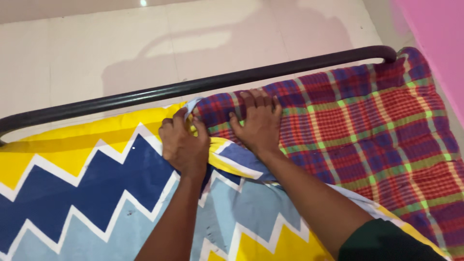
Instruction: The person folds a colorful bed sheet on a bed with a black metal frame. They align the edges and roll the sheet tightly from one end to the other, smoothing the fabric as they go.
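Observation:
A bed sheet with yellow, dark blue, light blue and white zigzags covers the left part of a mattress in red, purple and green plaid. My left hand is closed on the sheet's edge near the top rail, where a corner of cloth sticks up. My right hand lies flat, fingers spread, pressing on the plaid mattress just beside the sheet's folded-back edge. The two hands are close together, nearly touching.
A dark metal bed rail runs along the far edge of the mattress and curves down at the right end. Beyond it is a pale tiled floor. A pink wall stands at the right.

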